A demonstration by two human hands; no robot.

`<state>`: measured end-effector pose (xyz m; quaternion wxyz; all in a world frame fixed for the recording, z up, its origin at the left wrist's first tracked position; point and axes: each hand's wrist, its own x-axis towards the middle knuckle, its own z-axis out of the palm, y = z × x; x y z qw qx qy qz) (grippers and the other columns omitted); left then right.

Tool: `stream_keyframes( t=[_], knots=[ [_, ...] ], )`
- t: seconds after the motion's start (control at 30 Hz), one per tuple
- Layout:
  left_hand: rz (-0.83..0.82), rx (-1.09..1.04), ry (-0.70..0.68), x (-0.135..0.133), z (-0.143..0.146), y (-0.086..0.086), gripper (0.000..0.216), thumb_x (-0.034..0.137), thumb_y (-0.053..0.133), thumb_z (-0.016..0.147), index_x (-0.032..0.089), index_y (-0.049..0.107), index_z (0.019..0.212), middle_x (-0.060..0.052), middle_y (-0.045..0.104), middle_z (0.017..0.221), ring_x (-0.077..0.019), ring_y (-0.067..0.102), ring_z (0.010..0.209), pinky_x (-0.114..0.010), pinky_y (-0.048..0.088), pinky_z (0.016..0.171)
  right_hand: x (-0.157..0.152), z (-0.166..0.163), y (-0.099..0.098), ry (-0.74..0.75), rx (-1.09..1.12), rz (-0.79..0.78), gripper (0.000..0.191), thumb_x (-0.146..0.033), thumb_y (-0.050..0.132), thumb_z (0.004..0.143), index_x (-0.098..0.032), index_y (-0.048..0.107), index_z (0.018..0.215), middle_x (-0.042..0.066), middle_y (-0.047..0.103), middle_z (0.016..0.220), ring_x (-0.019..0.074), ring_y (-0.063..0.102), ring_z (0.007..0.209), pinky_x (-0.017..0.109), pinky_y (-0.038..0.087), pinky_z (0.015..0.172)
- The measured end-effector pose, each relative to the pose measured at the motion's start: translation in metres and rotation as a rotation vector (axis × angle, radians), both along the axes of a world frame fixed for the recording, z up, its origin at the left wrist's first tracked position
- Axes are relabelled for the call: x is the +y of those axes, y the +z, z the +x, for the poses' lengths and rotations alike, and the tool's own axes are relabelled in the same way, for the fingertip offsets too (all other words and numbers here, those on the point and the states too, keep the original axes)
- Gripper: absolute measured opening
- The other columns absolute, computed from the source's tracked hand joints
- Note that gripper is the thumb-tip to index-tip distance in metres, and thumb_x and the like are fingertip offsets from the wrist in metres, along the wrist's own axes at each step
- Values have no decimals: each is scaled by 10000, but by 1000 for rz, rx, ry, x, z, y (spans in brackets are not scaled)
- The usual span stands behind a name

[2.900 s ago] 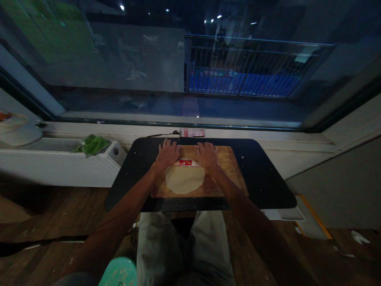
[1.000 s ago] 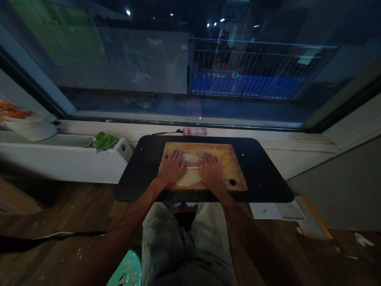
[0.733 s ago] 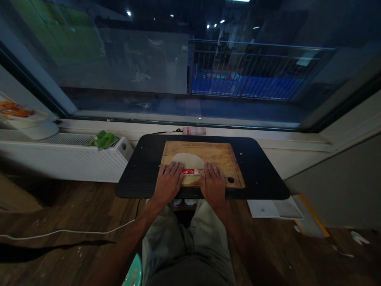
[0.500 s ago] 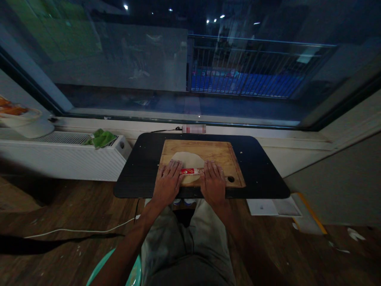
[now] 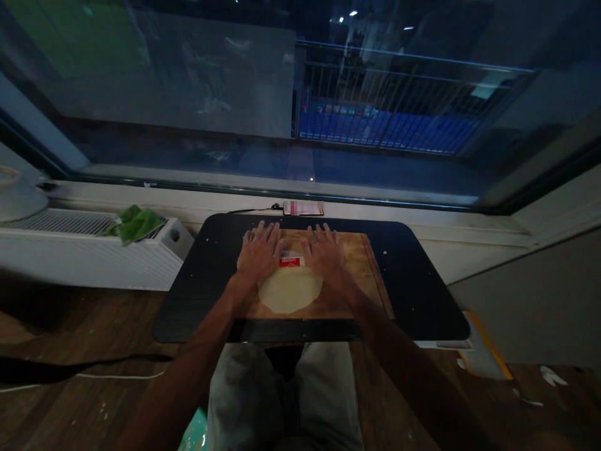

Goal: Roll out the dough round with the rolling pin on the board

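Note:
A flat round of pale dough [image 5: 290, 292] lies on a wooden cutting board [image 5: 359, 275]. Across its far part lies a rolling pin, whose red and white label [image 5: 290, 262] shows between my hands; its ends are hidden beneath them. My left hand [image 5: 260, 252] rests palm down over the pin's left part, fingers stretched forward past it. Over the right part lies my right hand [image 5: 323, 250], also flat with fingers extended and slightly spread. Both hands look dusted with flour.
The board sits on a small black table [image 5: 422, 300] below a large window [image 5: 188, 94]. On the sill lies a phone-like item [image 5: 303, 208] with a cord. A green cloth [image 5: 135, 223] hangs on the white radiator [image 5: 89, 250] at left. Below is a turquoise basin [image 5: 195, 432].
Both hands and the rolling pin have moved forward, away from my body, to the dough's far part. The fingers now stretch out flatter. The camera view has shifted slightly.

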<state>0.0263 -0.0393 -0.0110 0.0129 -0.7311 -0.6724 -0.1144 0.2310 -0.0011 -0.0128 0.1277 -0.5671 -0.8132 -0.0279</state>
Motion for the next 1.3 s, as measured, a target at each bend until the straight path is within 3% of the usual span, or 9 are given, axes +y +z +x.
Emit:
stream_keyframes(
  t=[0.2, 0.37, 0.5, 0.63, 0.73, 0.9, 1.07, 1.3],
  knots=[
    [-89, -58, 49, 35, -8, 10, 628, 391, 258, 1175, 146, 467, 1715, -159, 462, 1791, -344, 328, 1714, -652, 387, 1327, 29, -6, 3, -53, -13, -127, 649, -537, 414, 1173, -173, 529, 1698, 207, 493, 1756, 396, 376, 1668, 666, 279, 1340],
    [-184, -94, 160, 30, -8, 13, 635, 427, 278, 1164, 192, 472, 1721, -157, 455, 1796, -391, 358, 1692, -704, 428, 1276, 14, -5, -1, -115, -21, -87, 646, -547, 494, 1136, -177, 585, 1658, 228, 536, 1717, 429, 444, 1617, 677, 301, 1309],
    [-202, -73, 245, 8, -1, 9, 668, 486, 326, 1140, 182, 487, 1712, -170, 436, 1804, -446, 366, 1675, -741, 440, 1239, -17, -2, 0, -101, 10, -14, 558, -458, 504, 1134, -153, 670, 1571, 225, 620, 1638, 388, 562, 1509, 561, 417, 1248],
    [-107, -35, 232, -26, 7, 3, 630, 391, 356, 1119, 158, 533, 1676, -198, 503, 1754, -424, 431, 1638, -671, 489, 1211, -53, 3, -1, -63, 26, 28, 519, -398, 430, 1165, -120, 711, 1502, 203, 683, 1574, 352, 591, 1471, 503, 431, 1240],
    [-27, -30, 212, -52, 10, 0, 609, 347, 344, 1121, 125, 576, 1639, -201, 573, 1699, -409, 479, 1608, -629, 483, 1231, -79, 8, -6, -62, 51, 68, 528, -384, 408, 1175, -102, 688, 1523, 203, 709, 1542, 346, 604, 1456, 512, 394, 1268],
    [42, -84, 158, -92, 9, -5, 553, 351, 333, 1142, 176, 701, 1516, -143, 694, 1586, -369, 593, 1517, -628, 426, 1298, -117, 14, -18, -51, 93, 152, 514, -330, 410, 1171, -76, 671, 1534, 224, 716, 1525, 339, 591, 1480, 520, 354, 1291],
    [113, -112, 157, -128, 10, -17, 553, 380, 356, 1156, 193, 656, 1582, -135, 706, 1573, -353, 580, 1536, -618, 399, 1333, -151, 21, -27, -16, 151, 212, 517, -265, 404, 1161, -78, 633, 1585, 195, 686, 1580, 325, 541, 1546, 526, 305, 1338],
    [163, -145, 189, -143, 15, -32, 553, 367, 370, 1149, 206, 645, 1601, -134, 665, 1623, -348, 489, 1623, -626, 375, 1359, -163, 27, -33, 19, 186, 216, 541, -282, 407, 1156, -108, 614, 1625, 193, 630, 1643, 329, 489, 1607, 573, 303, 1359]
  ],
)
